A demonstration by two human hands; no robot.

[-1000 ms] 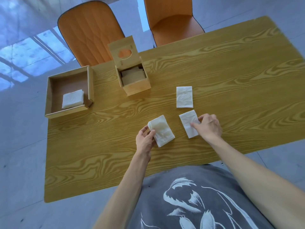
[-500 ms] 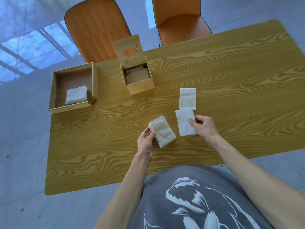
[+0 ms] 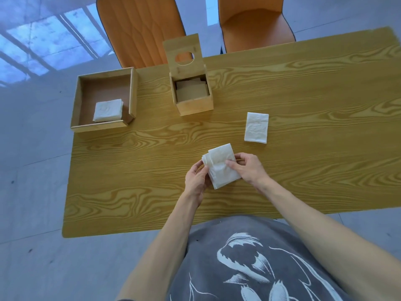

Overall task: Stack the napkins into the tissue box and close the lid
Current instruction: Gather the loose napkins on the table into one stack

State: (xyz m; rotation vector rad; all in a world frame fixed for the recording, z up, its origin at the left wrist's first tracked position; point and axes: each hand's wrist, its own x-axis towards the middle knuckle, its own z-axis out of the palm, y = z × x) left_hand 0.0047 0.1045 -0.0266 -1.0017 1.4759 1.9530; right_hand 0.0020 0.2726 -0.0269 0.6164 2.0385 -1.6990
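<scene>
A small pile of white napkins (image 3: 219, 168) lies on the wooden table (image 3: 303, 94) in front of me. My left hand (image 3: 196, 180) grips its left edge. My right hand (image 3: 247, 168) presses a napkin onto the top of the pile from the right. One more white napkin (image 3: 256, 127) lies flat further back and to the right. The wooden tissue box (image 3: 194, 105) stands at the back with its hinged lid (image 3: 183, 55), pierced by a round hole, tipped up open; napkins lie inside it in shadow.
A shallow wooden tray (image 3: 104, 124) at the back left holds a folded stack of white napkins (image 3: 108, 110). Two orange chairs (image 3: 141, 29) stand behind the table's far edge. The table's near edge is right at my body.
My right hand has carried the napkin it held at the right over to the left and laid it on the pile held by my left hand.
</scene>
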